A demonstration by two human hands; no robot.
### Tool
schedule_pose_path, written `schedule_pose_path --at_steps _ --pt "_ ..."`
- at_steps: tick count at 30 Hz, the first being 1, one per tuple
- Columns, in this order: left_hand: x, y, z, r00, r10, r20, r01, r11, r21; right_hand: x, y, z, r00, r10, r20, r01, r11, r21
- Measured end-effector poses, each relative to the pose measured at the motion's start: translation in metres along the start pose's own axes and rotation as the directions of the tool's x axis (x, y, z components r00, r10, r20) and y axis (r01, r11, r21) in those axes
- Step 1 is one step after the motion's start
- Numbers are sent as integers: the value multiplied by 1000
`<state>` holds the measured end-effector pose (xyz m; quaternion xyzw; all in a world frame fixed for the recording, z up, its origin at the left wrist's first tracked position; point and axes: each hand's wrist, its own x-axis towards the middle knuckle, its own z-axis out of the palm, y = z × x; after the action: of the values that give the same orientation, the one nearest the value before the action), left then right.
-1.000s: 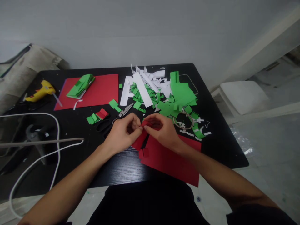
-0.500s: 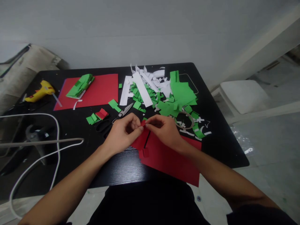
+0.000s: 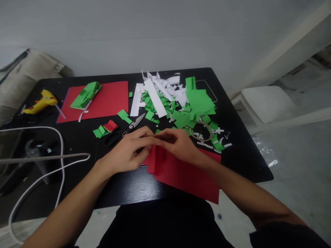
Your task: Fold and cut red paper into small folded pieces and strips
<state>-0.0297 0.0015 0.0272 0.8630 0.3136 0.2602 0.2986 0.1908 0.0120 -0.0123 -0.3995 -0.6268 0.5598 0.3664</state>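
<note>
The person sits close to a black table [image 3: 124,187]. A red sheet [image 3: 186,174] lies flat on the near part of it, and one corner hangs over the edge. The left hand [image 3: 125,155] and the right hand [image 3: 179,146] meet at the far left corner of this sheet. The fingertips of both hands are closed on the red paper there, pinching a thin cut strip of it.

The strip looks thin and weak. If the hands pull apart too hard, it could rip. The sheet could also slip off the edge, since the table is smooth.

Just past the left hand lie black scissors [image 3: 129,129], their blades pointing away. A tape ring [image 3: 202,131] sits just beside the right hand. A little heap of green and red bits [image 3: 104,128] lies near the scissors.

Farther back is a big messy pile of green scraps [image 3: 196,105] mixed with white strips [image 3: 155,98]. On the left, a second red sheet [image 3: 108,101] has a green stack [image 3: 86,94] on it. A yellow glue gun [image 3: 40,102] rests at the far left, and a white cord [image 3: 60,144] loops nearby.

Behind the table stands a plain white wall. A white seat [image 3: 269,103] is on the right, on a pale floor.
</note>
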Motion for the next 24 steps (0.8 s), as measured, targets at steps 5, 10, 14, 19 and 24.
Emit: schedule_pose_path --at_steps 5,10,14,19,24 --pt "-2 2 -6 993 -2 115 4 1000 -24 1 2 0 984 111 140 -129 984 125" --pt "-1 2 -7 978 -4 206 20 997 -72 1 1 0 957 155 246 -197 968 156" --pt "0 1 -7 974 -5 227 25 996 -88 1 -2 -3 920 180 348 -243 959 146" --pt "0 1 -8 973 -22 229 54 989 -137 2 -7 -10 884 214 416 -291 948 129" --pt "1 0 -7 972 -47 231 96 974 -204 2 -10 -12 852 250 460 -346 928 137"
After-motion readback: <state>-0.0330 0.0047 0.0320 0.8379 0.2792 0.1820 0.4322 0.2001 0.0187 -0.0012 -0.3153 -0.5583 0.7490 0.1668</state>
